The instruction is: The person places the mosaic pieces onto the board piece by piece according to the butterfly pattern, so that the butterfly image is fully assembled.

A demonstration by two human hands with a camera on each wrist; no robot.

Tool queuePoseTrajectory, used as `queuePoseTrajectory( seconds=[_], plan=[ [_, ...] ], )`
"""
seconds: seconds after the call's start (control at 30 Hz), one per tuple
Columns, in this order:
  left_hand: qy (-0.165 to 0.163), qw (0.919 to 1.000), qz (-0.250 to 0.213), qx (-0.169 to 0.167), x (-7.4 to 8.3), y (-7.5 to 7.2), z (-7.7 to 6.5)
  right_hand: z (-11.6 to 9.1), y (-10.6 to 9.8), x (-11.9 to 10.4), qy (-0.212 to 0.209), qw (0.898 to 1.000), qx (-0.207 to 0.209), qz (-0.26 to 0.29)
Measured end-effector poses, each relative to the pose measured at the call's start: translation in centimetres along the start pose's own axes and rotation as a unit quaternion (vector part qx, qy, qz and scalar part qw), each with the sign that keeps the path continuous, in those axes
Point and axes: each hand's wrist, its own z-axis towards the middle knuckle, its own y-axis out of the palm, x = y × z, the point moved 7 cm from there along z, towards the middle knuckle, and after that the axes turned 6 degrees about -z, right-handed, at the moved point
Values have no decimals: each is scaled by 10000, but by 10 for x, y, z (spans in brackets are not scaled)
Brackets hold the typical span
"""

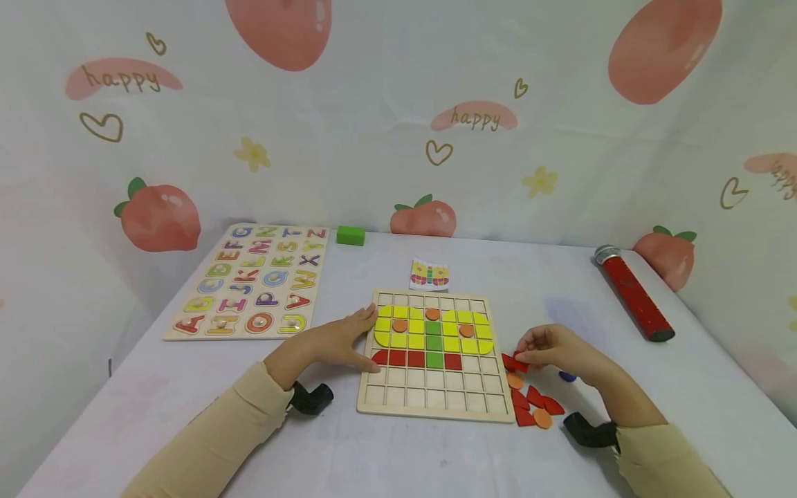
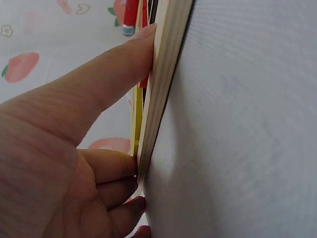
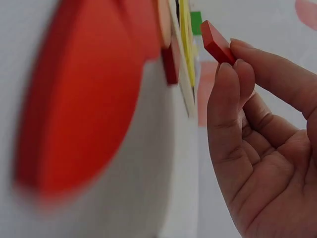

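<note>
A wooden grid board (image 1: 414, 400) lies flat on the table. Yellow tiles (image 1: 401, 339), orange discs (image 1: 432, 315), a green column (image 1: 434, 344) and a row of red tiles (image 1: 415, 358) fill part of its grid. My left hand (image 1: 330, 349) rests at the board's left edge, its fingers extended and the thumb touching the rim (image 2: 166, 59). To the right of the board, my right hand (image 1: 560, 354) pinches a small red tile (image 3: 216, 43) between thumb and fingertips. Beneath and nearer me is a loose pile of red pieces (image 1: 520, 401) with orange discs (image 1: 542, 418).
Behind the board stands a small picture card (image 1: 429, 274) showing a butterfly pattern. An alphabet puzzle (image 1: 249, 283) lies at the left, near a green block (image 1: 351, 236). A red microphone (image 1: 635, 296) is at the far right. A blue piece (image 1: 567, 376) lies beneath my right hand.
</note>
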Motion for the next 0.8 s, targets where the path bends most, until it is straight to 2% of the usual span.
queuePoseTrajectory(
  seconds=[0.13, 0.33, 0.57, 0.8],
  plan=[
    [-20, 10000, -8, -3, 1, 0, -1, 12, 9, -18, -266, 9994, -205, 92],
    [-67, 10000, -7, 16, -1, 0, 0, 24, 21, -37, -401, 9973, -571, 224],
    [-92, 10000, 9, 17, -1, 1, 2, 32, 33, -49, -556, 9954, -735, 262],
    [-68, 10000, 42, 10, -1, 1, 2, 36, 39, -53, -683, 9948, -756, -10]
  ],
)
